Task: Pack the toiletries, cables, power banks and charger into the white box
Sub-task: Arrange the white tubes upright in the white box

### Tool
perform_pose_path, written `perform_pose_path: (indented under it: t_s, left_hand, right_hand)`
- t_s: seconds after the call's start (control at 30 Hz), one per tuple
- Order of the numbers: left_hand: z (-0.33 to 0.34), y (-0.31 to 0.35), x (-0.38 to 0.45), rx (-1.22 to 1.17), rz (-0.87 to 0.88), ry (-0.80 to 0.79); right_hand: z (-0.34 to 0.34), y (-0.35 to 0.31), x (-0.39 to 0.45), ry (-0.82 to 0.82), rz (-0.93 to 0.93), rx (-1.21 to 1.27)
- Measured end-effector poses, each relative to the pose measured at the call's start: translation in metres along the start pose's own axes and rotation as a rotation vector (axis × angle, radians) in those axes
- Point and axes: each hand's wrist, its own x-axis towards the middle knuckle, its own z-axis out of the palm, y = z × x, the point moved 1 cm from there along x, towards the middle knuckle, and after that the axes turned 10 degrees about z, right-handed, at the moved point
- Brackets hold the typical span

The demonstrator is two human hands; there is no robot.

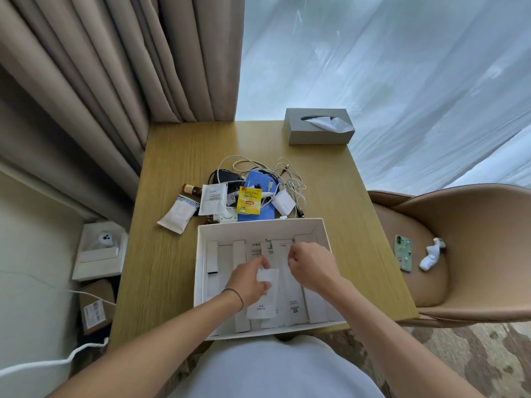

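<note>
In the white box (321, 234), a white sachet (265, 285) is pinched by the left hand (250, 280) while the right hand (311, 267) hovers loosely curled, grasping nothing; the toiletries stage is judged underway, and the pile (253, 193) at 12 o'clock on the bench (344, 196) must be reached next.

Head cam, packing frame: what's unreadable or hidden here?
- White box floor, head view: partly covered by both hands and forearms.
- Left hand grips a white packet; its print is too small to read.
- Right hand: fingertips curl away, so any hold is unclear.
- Blue power bank: mostly buried under cables and the yellow sachet.
</note>
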Motion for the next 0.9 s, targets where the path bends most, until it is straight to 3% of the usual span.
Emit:
perform_pose_path:
  t_s: [0.27,0.47,0.57,0.7,0.9]
  left_hand:
    - [0.017,-0.008,0.005,-0.045,-0.092,-0.029]
    - [0.018,-0.004,0.007,0.536,0.174,-0.032]
    - [0.018,-0.008,0.01,0.662,0.194,-0.095]
    - [0.014,-0.006,0.007,0.611,0.189,-0.081]
    - [-0.015,0.018,-0.002,0.343,0.22,0.178]
  right_hand:
    - [-0.009,0.007,0.002,0.016,-0.06,0.106]
    - [-0.019,0.004,0.009,0.047,-0.094,0.17]
    - [-0.028,-0.001,0.017,0.053,-0.109,0.201]
    - [-0.045,-0.013,0.035,0.065,-0.122,0.253]
    - [-0.065,-0.044,0.076,0.091,-0.157,0.299]
